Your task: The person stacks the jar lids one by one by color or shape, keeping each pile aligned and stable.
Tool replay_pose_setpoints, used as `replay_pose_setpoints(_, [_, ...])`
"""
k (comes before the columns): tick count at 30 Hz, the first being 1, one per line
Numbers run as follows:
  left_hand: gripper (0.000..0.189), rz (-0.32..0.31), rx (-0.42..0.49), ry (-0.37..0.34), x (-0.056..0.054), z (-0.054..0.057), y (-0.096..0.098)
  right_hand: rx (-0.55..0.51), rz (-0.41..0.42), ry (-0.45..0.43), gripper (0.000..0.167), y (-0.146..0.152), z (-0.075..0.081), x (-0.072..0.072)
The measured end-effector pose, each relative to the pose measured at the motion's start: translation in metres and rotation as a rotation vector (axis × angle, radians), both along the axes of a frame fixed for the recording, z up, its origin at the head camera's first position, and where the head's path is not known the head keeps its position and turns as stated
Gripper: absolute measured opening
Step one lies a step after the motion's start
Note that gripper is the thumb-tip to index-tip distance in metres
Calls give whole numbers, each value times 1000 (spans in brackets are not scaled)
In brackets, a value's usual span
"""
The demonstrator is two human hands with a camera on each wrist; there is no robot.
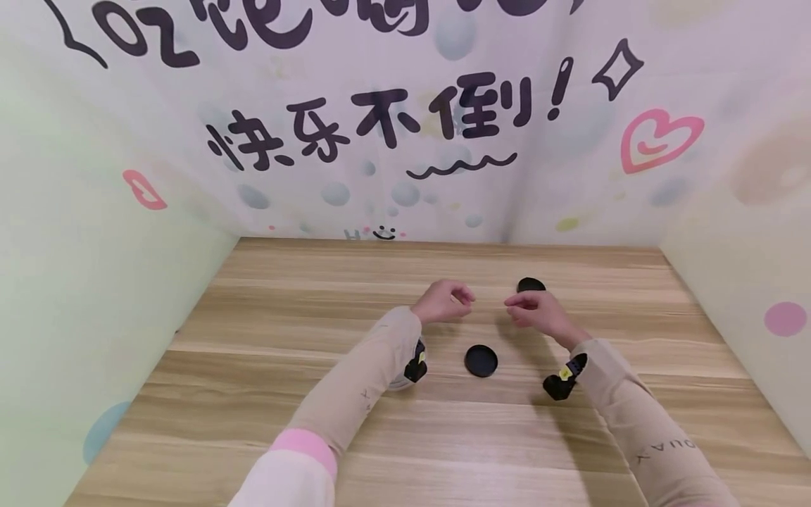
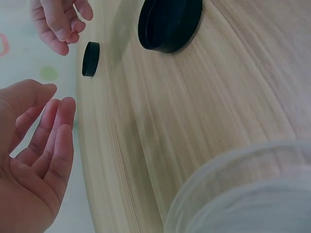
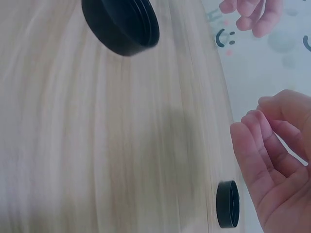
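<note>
Both hands are raised over the back half of the table, facing each other with a small gap between. My left hand (image 1: 445, 301) has loosely bent fingers, the thumb near the fingertips, and nothing between them in the left wrist view. Likewise my right hand (image 1: 537, 312) holds nothing, its fingers loosely bent. A black round lid (image 1: 481, 360) lies hollow side up in front of the hands. Just behind the right hand is a second black lid (image 1: 531, 284), partly covered by it. Below the left forearm sits a clear round container (image 2: 252, 160), mostly hidden in the head view.
The wood-grain table (image 1: 285, 394) is bordered by a printed backdrop (image 1: 393, 197) at the back and pale side walls (image 1: 747, 282). Each wrist wears a small black camera (image 1: 560, 384) on a strap.
</note>
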State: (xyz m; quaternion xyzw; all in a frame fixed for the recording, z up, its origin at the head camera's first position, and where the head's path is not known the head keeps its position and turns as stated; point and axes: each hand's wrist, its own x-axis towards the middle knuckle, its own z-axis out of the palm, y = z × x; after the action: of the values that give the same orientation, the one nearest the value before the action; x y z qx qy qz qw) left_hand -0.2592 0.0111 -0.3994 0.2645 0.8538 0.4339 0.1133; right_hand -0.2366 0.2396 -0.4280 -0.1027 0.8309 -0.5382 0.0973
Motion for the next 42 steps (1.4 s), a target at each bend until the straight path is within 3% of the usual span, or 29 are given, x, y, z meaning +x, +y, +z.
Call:
replay_pose_setpoints(3, [19,9,-6,-4,-3,-4,6,-16,-7,2,36,6,-1,1])
replay_pose_setpoints(5, [19,25,-28,35,-4,-6,9,-36,-8,13,39,10,-1,1])
replay_pose_setpoints(9, [13,14,26,127,-37,-56,20,-70,8,64,40,16,1,1])
replay_pose_setpoints(12, [14,30,47,51,-47,-68,30,-54,-29,56,37,18,2,1])
replay_pose_setpoints(16, [22,99,37,-53,-13,-21,38,-11,-108,18,35,23,0,0])
replay_pose_setpoints(18, [23,107,59,-50,-6,-12,41,3,-127,15,35,27,-2,-1])
replay_pose_setpoints(25, [26,134,102,-58,-5,-11,52,36,-186,15,34,34,-2,-2])
replay_pose_setpoints(32, [31,186,126,-54,-10,-14,60,39,-253,86,34,36,-3,-12])
replay_pose_setpoints(42, [39,257,192,-153,-9,-19,82,25,-330,64,41,40,-3,-13])
